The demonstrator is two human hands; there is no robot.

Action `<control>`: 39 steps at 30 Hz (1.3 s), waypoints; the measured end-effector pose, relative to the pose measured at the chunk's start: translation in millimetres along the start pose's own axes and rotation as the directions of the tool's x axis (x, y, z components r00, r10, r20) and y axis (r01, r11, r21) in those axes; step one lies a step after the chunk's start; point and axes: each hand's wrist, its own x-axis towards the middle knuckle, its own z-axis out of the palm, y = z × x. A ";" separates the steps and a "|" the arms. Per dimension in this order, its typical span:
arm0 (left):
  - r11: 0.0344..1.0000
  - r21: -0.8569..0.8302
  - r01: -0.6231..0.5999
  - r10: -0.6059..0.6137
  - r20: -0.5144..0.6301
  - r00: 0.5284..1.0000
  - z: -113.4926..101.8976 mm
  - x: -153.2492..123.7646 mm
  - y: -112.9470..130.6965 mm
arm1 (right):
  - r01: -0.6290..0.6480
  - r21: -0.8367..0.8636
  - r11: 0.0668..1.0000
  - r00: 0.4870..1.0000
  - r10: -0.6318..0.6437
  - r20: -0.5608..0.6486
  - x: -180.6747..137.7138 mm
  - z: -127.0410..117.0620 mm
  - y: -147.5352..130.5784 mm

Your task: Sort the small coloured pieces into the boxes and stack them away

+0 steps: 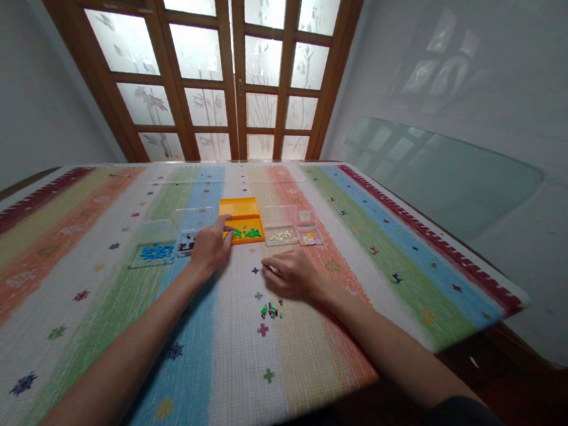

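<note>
My left hand reaches to the left side of an open orange plastic box. Its fingertips are apart and overlap the box's edge; whether they grip the wall is unclear. Small green pieces lie in the box's near half. My right hand is just in front of the boxes, fingers curled and thumb side pinched; anything between the fingertips is too small to make out. Closer to me, a small pile of green and dark brown pieces lies on the striped tablecloth.
Left of the orange box stand clear boxes with blue pieces and dark brown pieces, the latter partly behind my left hand. On its right are a clear box with cream pieces and a smaller box with yellow and white pieces.
</note>
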 end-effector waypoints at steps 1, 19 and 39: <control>1.000 -0.007 -0.013 0.013 0.006 1.000 0.3 -1.2 -0.4 | -0.031 0.037 0.999 0.999 0.032 -0.009 0.4 -1.7 1.5; 0.822 -0.449 -0.350 0.532 0.389 0.752 -20.5 -90.9 34.3 | -0.402 0.550 0.732 0.718 -0.121 0.686 4.4 -39.4 20.0; 0.877 -0.340 -0.340 0.446 0.311 0.839 -20.3 -80.9 17.4 | -0.391 0.525 0.756 0.868 0.113 0.484 5.7 -17.8 2.1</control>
